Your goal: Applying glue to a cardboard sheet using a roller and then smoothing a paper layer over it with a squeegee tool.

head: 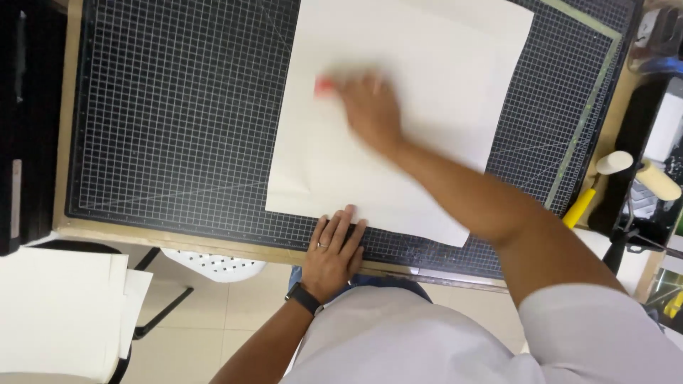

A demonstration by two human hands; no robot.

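One large cream paper sheet [398,107] lies on a black gridded cutting mat [178,114] atop the worktop [67,107]. Your right hand [370,107], blurred, presses one small red tool [324,87] onto the sheet, seemingly smoothing it; further strokes would need steady pressure. Your left hand [333,252], fingers together and flat, pins the sheet's near edge. One paint roller [658,179] sits right; one paper stack [64,306] lower left.

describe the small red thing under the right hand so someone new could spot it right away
Start at the black gridded cutting mat covering the workbench, then find the large cream paper sheet lying on it. Near the sheet's middle, the right hand presses a small red object, blurred, poking out at the fingertips' left. It is the only red item on the otherwise plain pale sheet; the left hand rests at the sheet's near edge.
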